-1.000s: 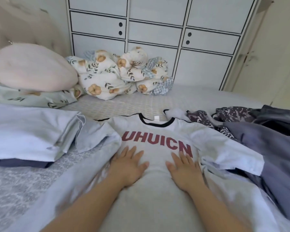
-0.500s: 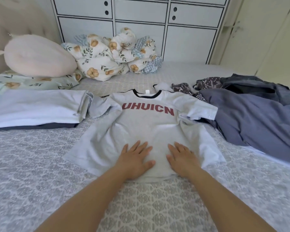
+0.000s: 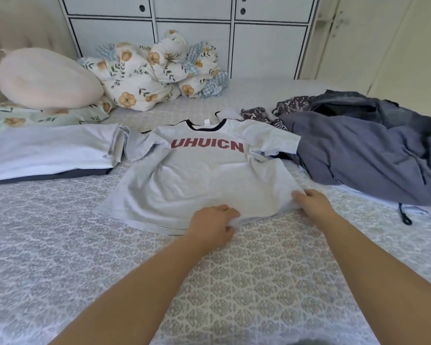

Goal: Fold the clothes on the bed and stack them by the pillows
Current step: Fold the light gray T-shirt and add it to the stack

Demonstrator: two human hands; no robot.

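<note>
A light grey T-shirt [image 3: 199, 180] with red letters and a dark collar lies face up, spread on the bed. My left hand [image 3: 213, 226] pinches its bottom hem near the middle, fingers curled over the cloth. Further right, my right hand [image 3: 311, 202] grips the hem at the shirt's lower right corner. A stack of folded clothes [image 3: 50, 151], white on top and dark blue beneath, sits at the left by the pillows. To the right, a heap of unfolded dark grey and patterned clothes [image 3: 363, 150] is piled up.
A round pink pillow [image 3: 47, 79] and a floral pillow [image 3: 45, 117] lie at the far left. A bundled floral duvet [image 3: 149, 73] sits at the back against white cupboards [image 3: 192, 38]. The patterned bedspread [image 3: 110, 270] stretches in front.
Both hands slid down the shirt from the chest lettering to the hem. They went from pressing flat to gripping the hem, and my right hand shifted to the right corner.
</note>
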